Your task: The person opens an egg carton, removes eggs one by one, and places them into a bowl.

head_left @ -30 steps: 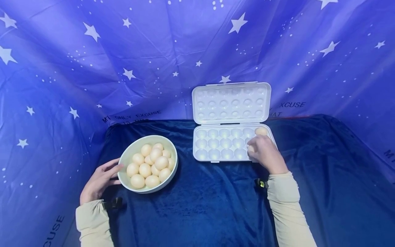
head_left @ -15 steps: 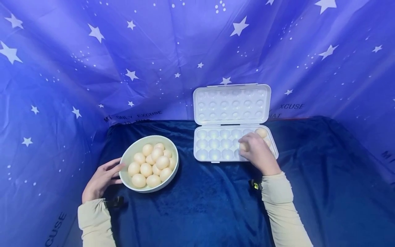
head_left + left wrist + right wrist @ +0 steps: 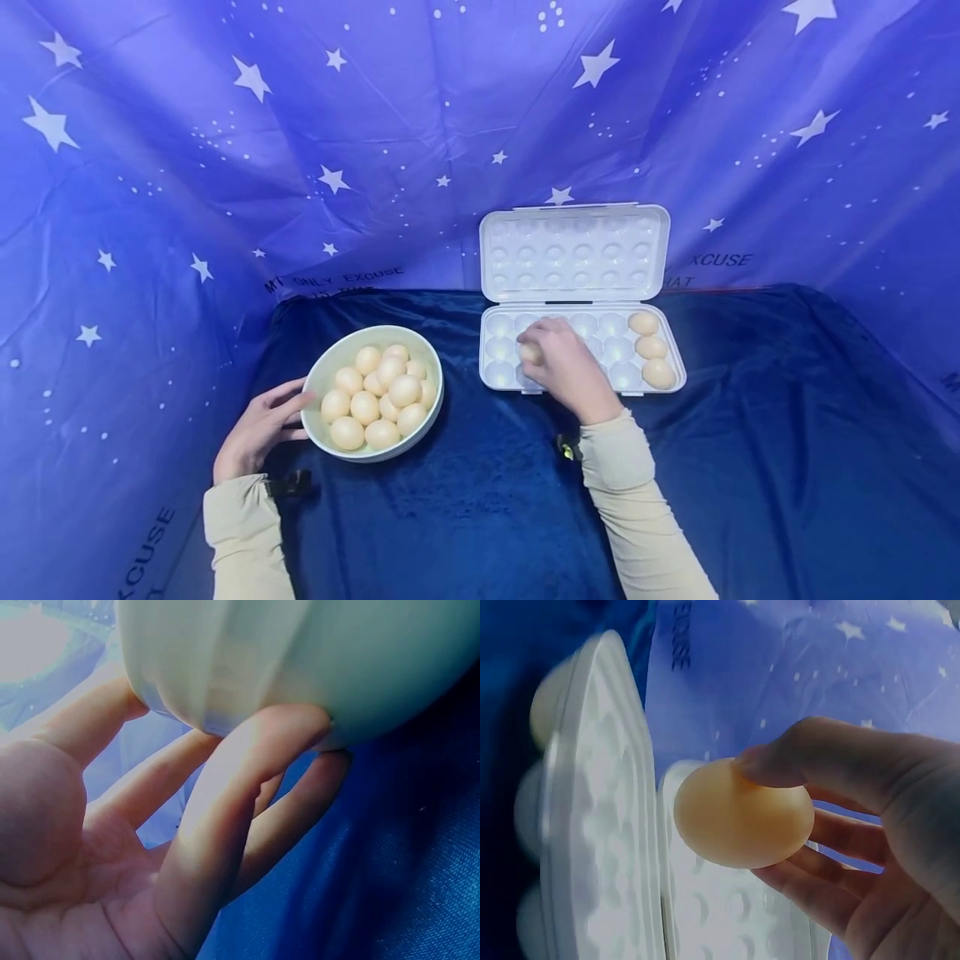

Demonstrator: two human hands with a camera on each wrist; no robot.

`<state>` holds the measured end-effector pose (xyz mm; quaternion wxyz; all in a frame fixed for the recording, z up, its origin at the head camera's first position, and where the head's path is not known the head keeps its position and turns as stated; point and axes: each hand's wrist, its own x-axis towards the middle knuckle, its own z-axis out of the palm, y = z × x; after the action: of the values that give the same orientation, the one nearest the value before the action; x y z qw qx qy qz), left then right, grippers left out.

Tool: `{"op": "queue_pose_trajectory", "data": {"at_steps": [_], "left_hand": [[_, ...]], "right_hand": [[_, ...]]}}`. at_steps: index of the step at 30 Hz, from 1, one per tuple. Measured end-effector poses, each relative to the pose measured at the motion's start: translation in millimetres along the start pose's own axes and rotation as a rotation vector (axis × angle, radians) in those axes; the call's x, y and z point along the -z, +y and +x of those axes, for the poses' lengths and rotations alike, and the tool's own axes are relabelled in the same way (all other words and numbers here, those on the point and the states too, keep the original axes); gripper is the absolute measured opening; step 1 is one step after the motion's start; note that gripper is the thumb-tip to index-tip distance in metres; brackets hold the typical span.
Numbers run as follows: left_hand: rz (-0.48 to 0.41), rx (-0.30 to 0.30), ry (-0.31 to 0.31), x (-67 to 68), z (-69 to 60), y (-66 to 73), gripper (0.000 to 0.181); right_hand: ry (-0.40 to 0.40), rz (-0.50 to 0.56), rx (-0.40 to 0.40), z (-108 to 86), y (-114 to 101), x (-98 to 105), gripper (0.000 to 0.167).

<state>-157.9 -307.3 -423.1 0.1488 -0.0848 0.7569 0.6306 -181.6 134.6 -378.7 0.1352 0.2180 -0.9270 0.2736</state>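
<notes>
My right hand pinches an egg between thumb and fingers, above the left half of the white egg box. Three eggs fill the box's rightmost column; my hand hides some of the other hollows. On the left, my left hand holds the side of a pale green bowl, which leans a little. In the left wrist view its curled fingers support the bowl's lower side. Several eggs are piled inside the bowl.
The egg box lid stands raised at the back against a starry blue-purple curtain. Dark blue velvet cloth covers the table. Curtain also hangs close on the left side.
My right hand has moved left across the box with the egg, uncovering the three eggs in the right column. The left hand has stayed at the bowl.
</notes>
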Motion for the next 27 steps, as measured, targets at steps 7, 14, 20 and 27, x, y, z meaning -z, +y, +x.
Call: {"op": "queue_pose_trajectory", "data": {"at_steps": [7,14,20,27], "left_hand": [[-0.002,0.006,0.002,0.4,1.6,-0.2,0.066],[0.0,0.018,0.004,-1.7,3.3,-2.0,0.065],[0.009,0.025,0.016,-3.1,2.7,-3.8,0.065],[0.008,0.013,0.017,-0.3,2.7,-2.4,0.064]], "right_hand": [[0.03,0.043,0.076,10.4,-31,-20,0.025],[0.122,0.069,0.091,15.8,-52,-41,0.024],[0.151,0.129,0.09,17.9,-63,-60,0.027],[0.149,0.186,0.134,23.3,-75,-76,0.028]]}}
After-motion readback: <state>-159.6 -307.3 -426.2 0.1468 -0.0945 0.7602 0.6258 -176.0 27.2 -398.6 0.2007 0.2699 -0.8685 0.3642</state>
